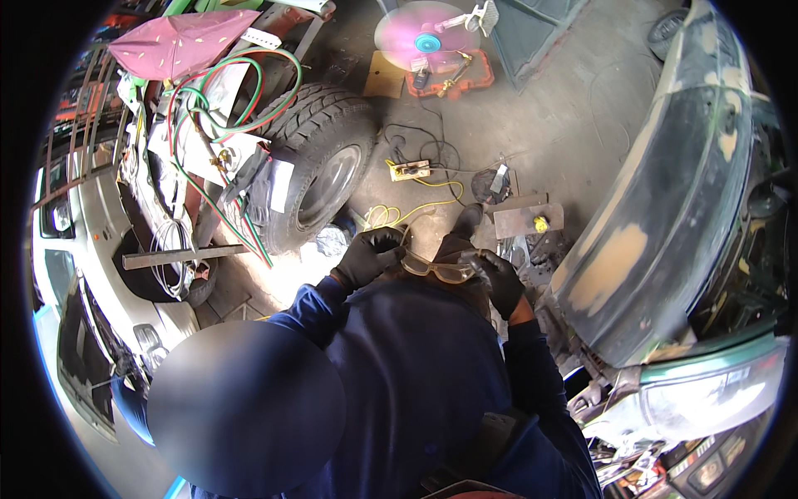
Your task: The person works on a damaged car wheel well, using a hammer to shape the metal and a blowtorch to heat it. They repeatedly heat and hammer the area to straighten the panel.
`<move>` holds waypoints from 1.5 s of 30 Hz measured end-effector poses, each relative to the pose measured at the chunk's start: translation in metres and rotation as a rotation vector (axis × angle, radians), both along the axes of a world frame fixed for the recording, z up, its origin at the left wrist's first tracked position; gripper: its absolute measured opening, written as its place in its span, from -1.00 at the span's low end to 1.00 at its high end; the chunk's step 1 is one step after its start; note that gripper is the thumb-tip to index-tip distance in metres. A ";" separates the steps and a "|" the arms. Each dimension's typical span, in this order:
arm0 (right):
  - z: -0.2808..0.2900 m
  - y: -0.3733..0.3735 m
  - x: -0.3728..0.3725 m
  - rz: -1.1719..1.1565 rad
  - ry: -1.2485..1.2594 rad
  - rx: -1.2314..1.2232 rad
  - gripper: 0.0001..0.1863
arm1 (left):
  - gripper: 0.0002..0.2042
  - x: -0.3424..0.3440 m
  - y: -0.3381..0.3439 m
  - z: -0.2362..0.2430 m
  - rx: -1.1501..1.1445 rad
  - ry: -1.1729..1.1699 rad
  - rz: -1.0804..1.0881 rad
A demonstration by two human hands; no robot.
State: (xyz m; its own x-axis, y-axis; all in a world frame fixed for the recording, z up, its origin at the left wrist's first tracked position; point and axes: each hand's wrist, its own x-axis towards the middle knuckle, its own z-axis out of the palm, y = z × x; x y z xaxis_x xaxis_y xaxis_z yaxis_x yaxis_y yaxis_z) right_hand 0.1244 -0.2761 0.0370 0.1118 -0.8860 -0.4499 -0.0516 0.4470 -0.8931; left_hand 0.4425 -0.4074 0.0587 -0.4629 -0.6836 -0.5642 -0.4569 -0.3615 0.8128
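Note:
A pair of safety glasses (449,273) with clear, slightly yellowish lenses is held in front of my body, between my two hands. My left hand (370,258), in a black glove, has its fingers closed at the left end of the glasses. At their other end, my right hand (501,283), also in a black glove, grips the frame. Dark blue sleeves cover both arms. My fingers partly hide the ends of the frame.
A large tire (320,154) stands ahead to the left, with red and green hoses (199,108) nearby. A power strip (411,171) and yellow cord lie on the floor. Farther off, a fan (427,41) blurs beside an orange case (478,79). A sanded vehicle panel (640,216) curves along the right.

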 end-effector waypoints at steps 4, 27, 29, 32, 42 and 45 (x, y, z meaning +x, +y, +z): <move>0.001 -0.040 -0.015 -0.050 -0.074 0.174 -0.63 | -0.84 0.003 -0.009 -0.006 -0.182 -0.100 -0.074; -0.001 -0.284 0.142 0.354 0.776 0.203 -0.51 | -0.55 0.242 -0.221 0.024 -0.727 -0.163 0.369; -0.006 -0.293 0.150 0.393 0.811 0.246 -0.51 | -0.54 0.264 -0.236 0.021 -0.777 -0.213 0.389; -0.012 -0.308 0.159 0.468 0.831 0.332 -0.51 | -0.54 0.289 -0.254 0.010 -0.889 -0.319 0.357; -0.040 -0.323 0.157 0.613 0.913 0.461 -0.49 | -0.42 0.303 -0.261 -0.053 -0.656 -0.486 0.199; -0.050 -0.310 0.143 0.594 0.888 0.562 -0.51 | -0.43 0.300 -0.259 -0.067 -0.586 -0.529 0.167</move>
State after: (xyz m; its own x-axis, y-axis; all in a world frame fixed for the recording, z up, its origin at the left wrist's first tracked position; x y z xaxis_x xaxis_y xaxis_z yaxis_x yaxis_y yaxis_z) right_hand 0.2669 -0.5860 -0.0128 -0.1087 -0.4571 -0.8827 -0.8782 0.4602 -0.1301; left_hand 0.7430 -0.6665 -0.0083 -0.1005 -0.9728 -0.2087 -0.8118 -0.0411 0.5825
